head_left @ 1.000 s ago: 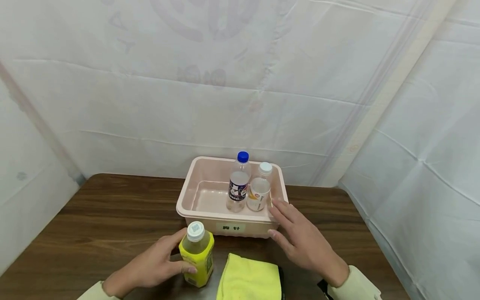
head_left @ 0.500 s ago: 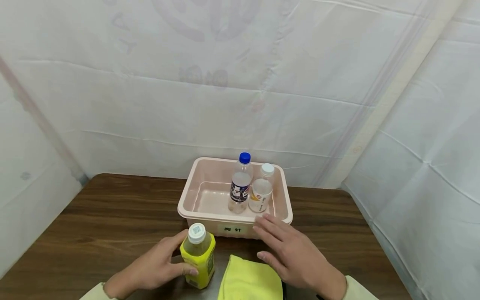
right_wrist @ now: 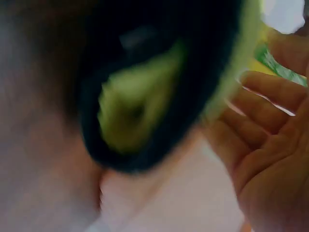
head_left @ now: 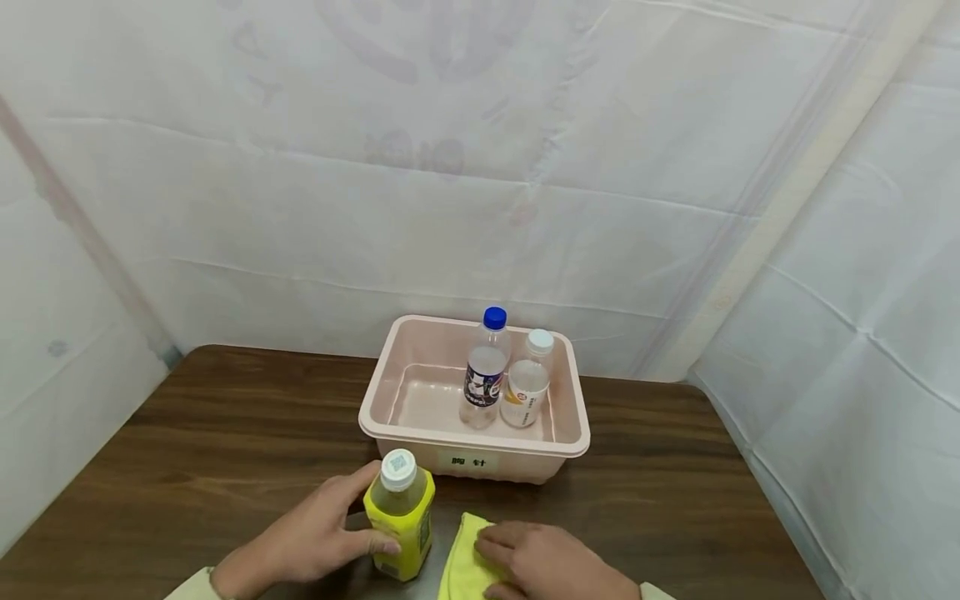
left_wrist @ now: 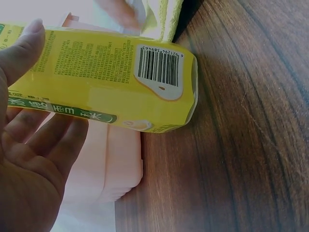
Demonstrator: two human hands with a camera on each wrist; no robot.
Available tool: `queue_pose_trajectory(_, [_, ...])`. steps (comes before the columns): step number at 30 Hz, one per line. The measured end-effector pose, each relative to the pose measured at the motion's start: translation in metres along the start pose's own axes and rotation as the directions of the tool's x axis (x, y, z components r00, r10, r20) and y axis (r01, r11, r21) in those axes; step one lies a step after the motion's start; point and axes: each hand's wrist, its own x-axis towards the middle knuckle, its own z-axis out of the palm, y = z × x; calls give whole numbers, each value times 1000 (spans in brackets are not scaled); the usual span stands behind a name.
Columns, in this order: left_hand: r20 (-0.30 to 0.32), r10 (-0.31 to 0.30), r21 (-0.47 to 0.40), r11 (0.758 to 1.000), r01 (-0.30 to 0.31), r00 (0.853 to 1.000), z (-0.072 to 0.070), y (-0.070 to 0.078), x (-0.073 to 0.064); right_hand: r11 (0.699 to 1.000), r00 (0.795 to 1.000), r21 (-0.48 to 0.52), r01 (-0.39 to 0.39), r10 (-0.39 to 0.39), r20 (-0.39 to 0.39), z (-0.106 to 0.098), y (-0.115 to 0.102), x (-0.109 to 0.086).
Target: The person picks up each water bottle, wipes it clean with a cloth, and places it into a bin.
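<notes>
My left hand [head_left: 315, 533] grips a plastic drink bottle [head_left: 402, 529] with a yellow label and white cap, upright in the head view. Its thumb lies along the near side; in the left wrist view the label [left_wrist: 106, 72] shows a barcode near the base. To the right, my right hand [head_left: 551, 562] lies over a folded yellow cloth [head_left: 461, 567] and hides much of it. In the blurred right wrist view the fingers [right_wrist: 260, 111] are spread and loosely bent beside the cloth [right_wrist: 130, 106], whose rolled fold has a dark border.
A pale pink plastic bin [head_left: 525, 462] with a label stands behind the hands. Inside it, at the right, stand a clear bottle [head_left: 483, 383] with a blue cap and a clear bottle [head_left: 527, 387] with a white cap. The dark wooden table [head_left: 247, 433] meets white sheeting [head_left: 337, 225].
My right hand has moved from the bin's right front corner, down and leftward, onto the yellow cloth. My left hand keeps its grip on the yellow-labelled bottle.
</notes>
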Motion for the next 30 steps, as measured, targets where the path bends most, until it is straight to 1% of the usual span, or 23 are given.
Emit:
queue_pose_trajectory(2, [-1,5,-7,1000,-5,1000,1,0,-1,1000,999,-13,1,-1,34,9,-1,3])
queue_pose_trajectory(4, [-7,15,-11,1000,-15,1000,1,-1,-1,999,999,-34,2,-1,33,17,-3,5])
queue_pose_trajectory(8, [-24,24,6,1000,-24,999,1,-1,-1,994,999,-110,8,-12,-34,24,-9,13])
queue_pose_trajectory(11, [-26,18,8,1000,-17,1000,1,0,-1,989,996,-147,18,-30,-83,28,-13,20])
queue_pose_trajectory(14, [-21,8,10,1000,-8,1000,1,0,-1,987,993,-158,20,-38,-114,29,-14,22])
queue_pose_trajectory(16, [-17,4,15,1000,-3,1000,2,-1,0,993,991,-118,-5,-11,-135,29,-12,21])
queue_pose_trajectory(18, [-13,1,14,1000,0,1000,3,-1,0,999,986,-28,-32,27,-162,30,-7,19])
queue_pose_trajectory(20, [-9,-3,8,1000,3,1000,4,-1,1,991,976,118,-57,81,-202,26,-4,15])
queue_pose_trajectory(21, [-7,-4,2,1000,4,1000,4,-1,1,976,969,207,-60,107,-222,23,-2,13])
queue_pose_trajectory(23, [-4,-6,-7,1000,6,1000,4,-1,1,947,948,321,-21,121,-294,18,-1,10])
queue_pose_trajectory(24, [-5,-5,-8,1000,5,1000,4,0,0,932,933,363,11,121,-339,14,-1,8])
queue_pose_trajectory(25, [-7,-1,-9,1000,1,1000,4,0,0,915,913,400,45,124,-388,7,-4,8])
queue_pose_trajectory(26, [-9,5,-12,1000,-5,1000,5,-1,-1,904,888,419,91,116,-444,4,-5,7])
queue_pose_trajectory(27, [-12,11,-12,1000,-11,1000,5,-1,-1,891,859,434,130,117,-499,1,-6,8])
queue_pose_trajectory(30, [-18,23,-20,1000,-24,1000,5,-1,-2,862,757,447,239,123,-642,-9,-9,12])
